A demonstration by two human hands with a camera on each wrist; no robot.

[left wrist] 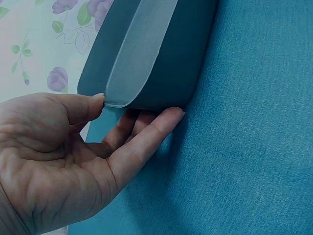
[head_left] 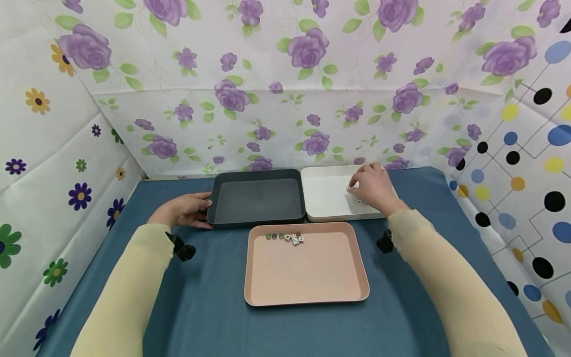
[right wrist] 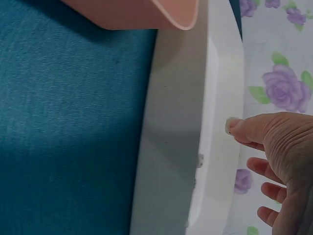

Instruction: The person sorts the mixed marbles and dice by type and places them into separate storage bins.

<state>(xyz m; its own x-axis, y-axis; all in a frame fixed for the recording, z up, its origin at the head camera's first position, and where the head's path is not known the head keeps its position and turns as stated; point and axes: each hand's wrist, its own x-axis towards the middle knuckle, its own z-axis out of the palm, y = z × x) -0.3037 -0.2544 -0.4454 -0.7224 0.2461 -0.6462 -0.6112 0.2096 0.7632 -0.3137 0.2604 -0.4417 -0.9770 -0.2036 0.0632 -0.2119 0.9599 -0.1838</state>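
Observation:
My right hand [head_left: 374, 187] is over the white tray [head_left: 325, 173], pinching a small white die [head_left: 348, 188] between thumb and fingertips. In the right wrist view the thumb covers most of that die, and the other fingers are loosely bent. Below the hand, more white dice [head_left: 360, 201] lie in the white tray. At the left end of the dark grey tray [head_left: 258, 201], my left hand [head_left: 193, 210] holds the edge. Its thumb is on the rim and its fingers [left wrist: 146, 139] press against the outer wall, as the left wrist view shows.
Nearer to me lies a pink tray [head_left: 308, 277]. Along its far side sit several white dice [head_left: 295, 241], small green pieces [head_left: 268, 236] and a brown one [head_left: 298, 234]. A blue cloth [head_left: 214, 297] covers the table. Flowered sheets [head_left: 276, 124] hang behind and at the sides.

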